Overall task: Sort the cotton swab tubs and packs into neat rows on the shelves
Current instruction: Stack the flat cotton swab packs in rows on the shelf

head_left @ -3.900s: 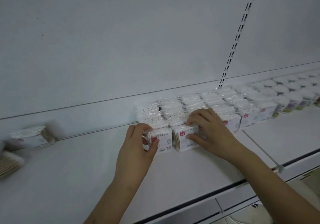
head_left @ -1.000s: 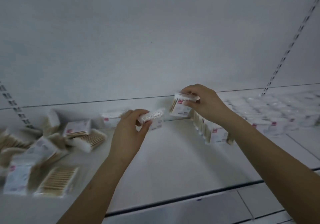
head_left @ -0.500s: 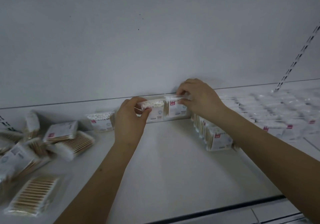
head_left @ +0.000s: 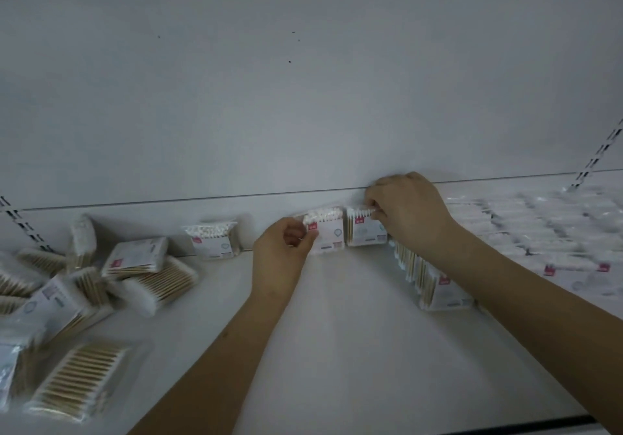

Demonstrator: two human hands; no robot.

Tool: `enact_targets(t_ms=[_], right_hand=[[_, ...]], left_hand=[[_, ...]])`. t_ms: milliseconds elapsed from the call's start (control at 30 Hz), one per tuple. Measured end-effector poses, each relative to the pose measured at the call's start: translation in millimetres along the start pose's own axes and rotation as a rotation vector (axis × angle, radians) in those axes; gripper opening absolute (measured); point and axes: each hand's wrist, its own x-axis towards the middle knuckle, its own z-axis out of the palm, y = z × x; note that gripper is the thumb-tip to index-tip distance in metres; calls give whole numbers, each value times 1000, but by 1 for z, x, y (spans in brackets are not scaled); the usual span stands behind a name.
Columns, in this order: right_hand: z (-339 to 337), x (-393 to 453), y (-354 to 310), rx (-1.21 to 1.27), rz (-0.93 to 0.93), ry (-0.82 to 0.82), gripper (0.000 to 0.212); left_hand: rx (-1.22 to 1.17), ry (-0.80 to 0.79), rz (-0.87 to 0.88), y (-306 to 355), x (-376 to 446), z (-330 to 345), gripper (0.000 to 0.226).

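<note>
At shelf back, left hand (head_left: 281,249) pinching pack (head_left: 325,232), right hand (head_left: 406,210) pinching neighbouring pack (head_left: 364,232)

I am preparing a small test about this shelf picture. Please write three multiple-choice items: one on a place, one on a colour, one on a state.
1. Where does the untidy heap of packs lie?
A. left on the shelf
B. far right
C. on the floor

2. What colour is the small label on each pack?
A. green
B. red
C. blue

3. What does the left hand do?
A. hangs idle
B. presses the back wall
C. holds an upright pack

Answers: 1 A, the heap fills the left side; 2 B, red squares show; 3 C, fingers pinch its edge.
</note>
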Motion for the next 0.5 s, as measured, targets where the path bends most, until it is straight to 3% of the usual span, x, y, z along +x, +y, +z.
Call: enact_targets(t_ms=[200, 300, 400, 500], right_hand=[[-5, -2, -6, -48, 30, -117, 17], [-24, 2, -13, -58, 67, -123, 25], [-55, 11, -34, 79, 128, 59, 33], [-79, 24, -67, 368, 119, 289, 35]], left_hand=[[3, -42, 24, -3, -3, 5, 17], [78, -154, -75, 2, 0, -7, 44], [262, -228, -137, 15, -1, -33, 69], [379, -137, 20, 25, -14, -65, 51]])
